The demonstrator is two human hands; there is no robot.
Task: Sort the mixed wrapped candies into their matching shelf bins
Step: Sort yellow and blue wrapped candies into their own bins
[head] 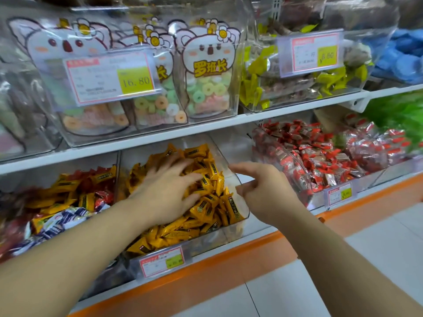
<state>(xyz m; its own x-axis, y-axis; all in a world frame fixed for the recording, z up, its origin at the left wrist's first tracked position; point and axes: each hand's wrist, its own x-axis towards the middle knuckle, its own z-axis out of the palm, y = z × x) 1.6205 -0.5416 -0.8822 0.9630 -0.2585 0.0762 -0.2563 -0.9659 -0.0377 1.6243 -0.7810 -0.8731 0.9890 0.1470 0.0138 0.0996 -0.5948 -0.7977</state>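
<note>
Left fingers: spread apart and nearly straight, lying flat on the heap of yellow candies (206, 202); nothing is pinched between them.
Left hand (167, 191): palm down on the sweets, forearm reaching in from the lower left.
Right fingers: loosely curled; thumb and first finger sit at the top edge of the clear bin's right wall, but whether they pinch that edge cannot be told.
Right hand (263, 191): just beside the bin's right side, forearm coming from the lower right.
Clear bin (242, 202): on the lower shelf, filled with yellow candies, a price tag (162, 261) on its front.
Left neighbour: mixed pile (68, 202) of yellow, red and blue-white wrapped sweets, touching the left forearm's side.
Right neighbour: bin of red candies (320, 161), well apart from the left hand.
Upper shelf: bags of ring sweets (206, 88) with a cartoon animal, behind a tag reading 16.80.
</note>
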